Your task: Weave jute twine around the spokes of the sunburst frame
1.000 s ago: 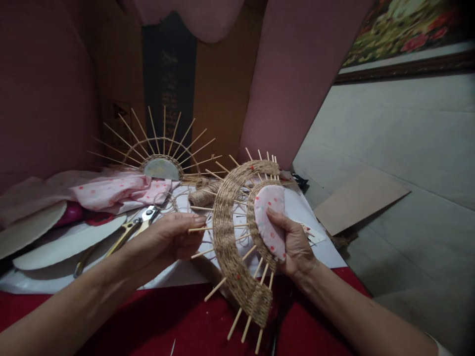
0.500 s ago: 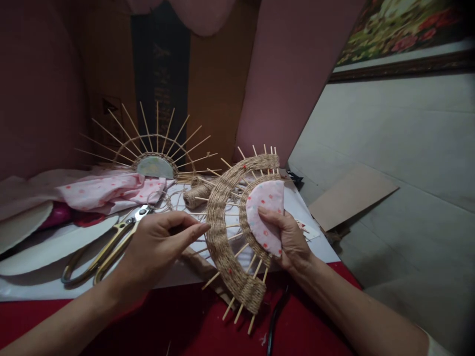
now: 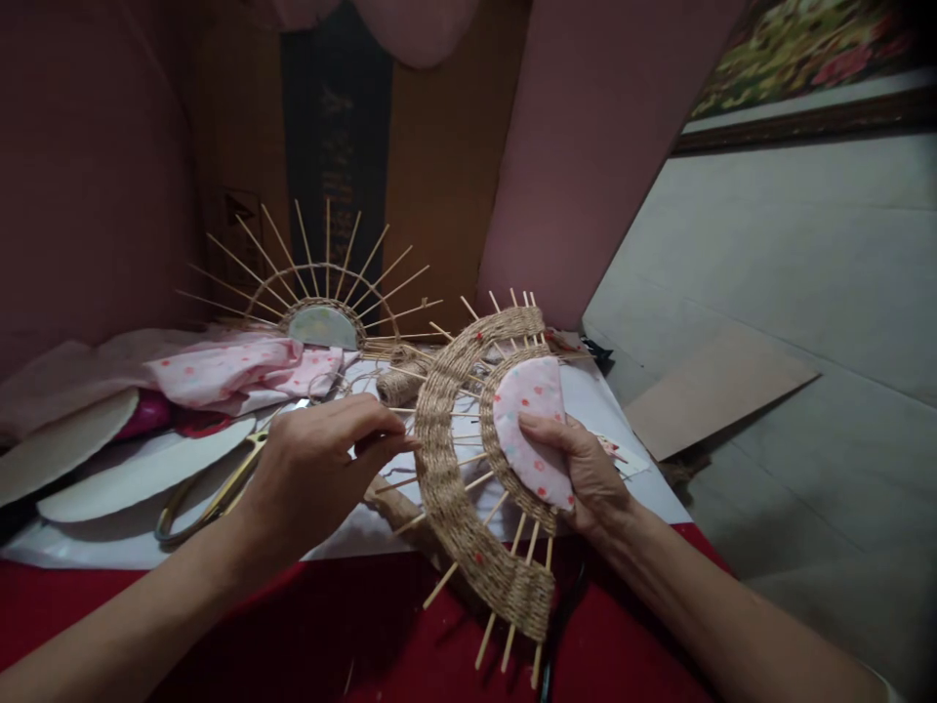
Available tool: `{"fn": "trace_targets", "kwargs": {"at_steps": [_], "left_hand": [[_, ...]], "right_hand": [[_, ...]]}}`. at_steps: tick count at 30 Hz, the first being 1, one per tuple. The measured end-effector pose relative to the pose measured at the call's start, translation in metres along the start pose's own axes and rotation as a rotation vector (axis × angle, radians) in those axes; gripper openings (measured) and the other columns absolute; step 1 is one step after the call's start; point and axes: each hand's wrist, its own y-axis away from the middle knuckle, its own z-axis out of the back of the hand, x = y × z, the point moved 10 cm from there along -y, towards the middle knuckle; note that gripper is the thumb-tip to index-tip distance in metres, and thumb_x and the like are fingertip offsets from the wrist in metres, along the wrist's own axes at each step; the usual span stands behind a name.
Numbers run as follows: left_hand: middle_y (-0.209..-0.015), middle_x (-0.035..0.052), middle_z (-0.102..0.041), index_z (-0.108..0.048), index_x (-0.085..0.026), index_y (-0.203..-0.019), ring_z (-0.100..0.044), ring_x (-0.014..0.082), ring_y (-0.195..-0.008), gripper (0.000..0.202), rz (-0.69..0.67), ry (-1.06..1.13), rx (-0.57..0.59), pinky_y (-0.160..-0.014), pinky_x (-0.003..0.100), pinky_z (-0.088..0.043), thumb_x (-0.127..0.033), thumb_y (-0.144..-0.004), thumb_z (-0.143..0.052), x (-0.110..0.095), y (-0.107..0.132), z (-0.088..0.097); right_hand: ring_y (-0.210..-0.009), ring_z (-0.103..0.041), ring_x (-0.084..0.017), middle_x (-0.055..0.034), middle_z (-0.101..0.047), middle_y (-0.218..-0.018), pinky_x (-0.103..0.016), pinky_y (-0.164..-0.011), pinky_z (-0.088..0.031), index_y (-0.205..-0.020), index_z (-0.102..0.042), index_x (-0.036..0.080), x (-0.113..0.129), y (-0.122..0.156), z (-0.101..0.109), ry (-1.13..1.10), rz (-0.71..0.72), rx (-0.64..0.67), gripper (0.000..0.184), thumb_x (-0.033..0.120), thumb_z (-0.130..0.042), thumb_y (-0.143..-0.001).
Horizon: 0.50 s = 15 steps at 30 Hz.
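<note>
Left fingers (image 3: 387, 441) pinch, right fingers (image 3: 550, 431) clasp woven fan (image 3: 448, 490).

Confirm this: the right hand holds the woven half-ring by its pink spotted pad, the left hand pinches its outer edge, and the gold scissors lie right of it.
One thing is wrong. The head view shows the gold scissors left of the woven half-ring, partly behind the left hand. The rest stands: the right hand holds the pink spotted pad, the left hand pinches the outer edge.

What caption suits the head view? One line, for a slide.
Right hand holds a half-round jute-woven frame by its pink fabric pad; left hand at its outer sticks.
</note>
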Motion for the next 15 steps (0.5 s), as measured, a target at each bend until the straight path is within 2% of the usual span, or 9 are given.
{"fn": "trace_targets", "kwargs": {"at_steps": [5,8,12,15], "left_hand": [[-0.061,-0.0009,-0.066,-0.068,-0.017,-0.069,-0.056,0.0104,-0.053,0.012,0.089,0.076,-0.054,-0.052,0.024,-0.04,-0.027,-0.075,-0.069,0.009,-0.003,0.012],[-0.061,0.0009,-0.069,-0.07,-0.018,-0.069,-0.059,0.0119,-0.053,0.01,0.209,0.209,-0.05,-0.049,0.023,-0.043,-0.027,-0.073,-0.07,0.019,-0.003,0.012],[-0.063,0.0023,-0.071,-0.073,-0.019,-0.071,-0.061,0.013,-0.054,0.007,0.281,0.37,-0.103,-0.049,0.023,-0.044,-0.026,-0.071,-0.071,0.026,0.0,0.012],[-0.063,0.0027,-0.069,-0.073,-0.019,-0.076,-0.06,0.014,-0.056,0.012,0.358,0.534,-0.095,-0.047,0.023,-0.042,-0.03,-0.073,-0.068,0.035,0.004,0.005]], "right_hand": [[-0.051,-0.064,-0.017,-0.005,-0.071,-0.066,-0.027,-0.053,-0.055,-0.078,-0.066,0.013,-0.008,0.001,-0.004,-0.053,-0.108,0.054,0.017,0.014,-0.07,-0.062],[-0.051,-0.065,-0.016,-0.0054,-0.072,-0.066,-0.027,-0.054,-0.055,-0.079,-0.066,0.012,-0.013,0.001,-0.004,-0.097,-0.161,0.041,0.016,0.013,-0.067,-0.063],[-0.053,-0.065,-0.015,-0.0051,-0.072,-0.066,-0.024,-0.055,-0.055,-0.078,-0.067,0.011,-0.015,0.001,-0.001,-0.16,-0.18,0.01,0.015,0.011,-0.065,-0.064],[-0.054,-0.066,-0.017,-0.0057,-0.071,-0.065,-0.027,-0.059,-0.056,-0.076,-0.067,0.011,-0.014,0.001,-0.002,-0.165,-0.168,0.043,0.012,0.013,-0.065,-0.065]]}}
